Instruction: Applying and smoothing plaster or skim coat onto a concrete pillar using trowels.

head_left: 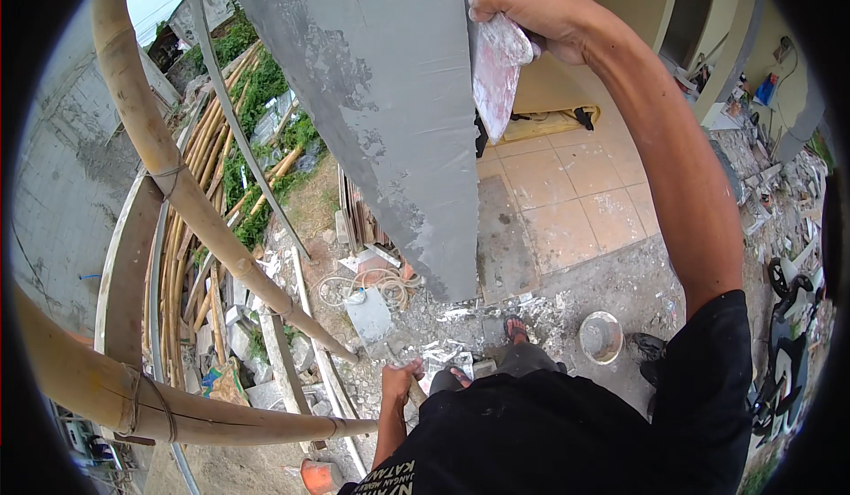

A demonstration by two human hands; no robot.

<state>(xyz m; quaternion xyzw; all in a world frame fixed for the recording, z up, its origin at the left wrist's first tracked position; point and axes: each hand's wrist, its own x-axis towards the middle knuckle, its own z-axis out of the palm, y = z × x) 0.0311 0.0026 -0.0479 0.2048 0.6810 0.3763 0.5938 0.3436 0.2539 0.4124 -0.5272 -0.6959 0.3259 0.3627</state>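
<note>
A tall grey plastered wall end (398, 96) stands in front of me, with rough, patchy plaster along its left side. Raised at the top, my right hand (522, 8) grips a flat plastering float (498, 74), whose pinkish face is smeared white. The float lies along the wall's right edge; its handle is hidden behind my fingers. Low down beside my body, my left hand (403, 378) is closed, with a short brownish piece showing just under it. What that hand holds cannot be made out.
Bamboo scaffold poles (212, 220) cross the left side, close to me. Below are a mortar-stained bucket (601, 337), an orange bucket (320, 475), a coiled hose (372, 288) and rubble. Right of the wall lies a tiled floor (571, 185); a motorbike (788, 344) stands far right.
</note>
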